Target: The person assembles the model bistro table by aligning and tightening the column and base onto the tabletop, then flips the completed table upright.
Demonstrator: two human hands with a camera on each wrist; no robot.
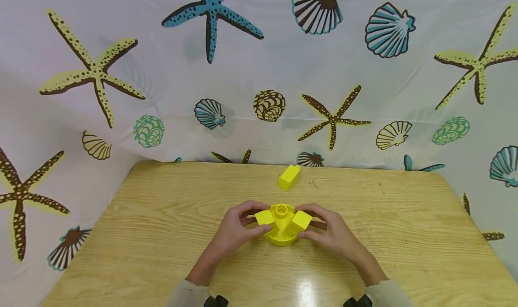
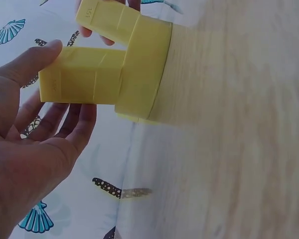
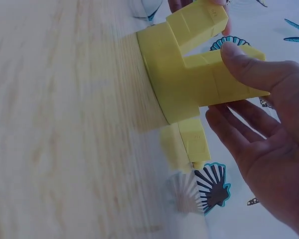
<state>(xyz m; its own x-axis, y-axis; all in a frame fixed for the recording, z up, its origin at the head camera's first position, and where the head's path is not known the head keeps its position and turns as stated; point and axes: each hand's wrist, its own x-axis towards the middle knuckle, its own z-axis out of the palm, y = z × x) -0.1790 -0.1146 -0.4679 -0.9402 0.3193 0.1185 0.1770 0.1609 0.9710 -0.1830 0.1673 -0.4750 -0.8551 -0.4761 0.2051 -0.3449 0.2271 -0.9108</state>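
The yellow round base (image 1: pixel 281 241) sat flat on the counter (image 1: pixel 162 235), at the lower centre of the head view, with the left block (image 1: pixel 265 218) and right block (image 1: pixel 301 220) upright on it. Light, matched pressure from both sides would probably have served best, without tipping the base. The hands mirrored each other, angled inward from the bottom edge, partly closed: the left hand (image 1: pixel 238 224) pinched the left block between thumb and fingers, the right hand (image 1: pixel 331 226) the right block.
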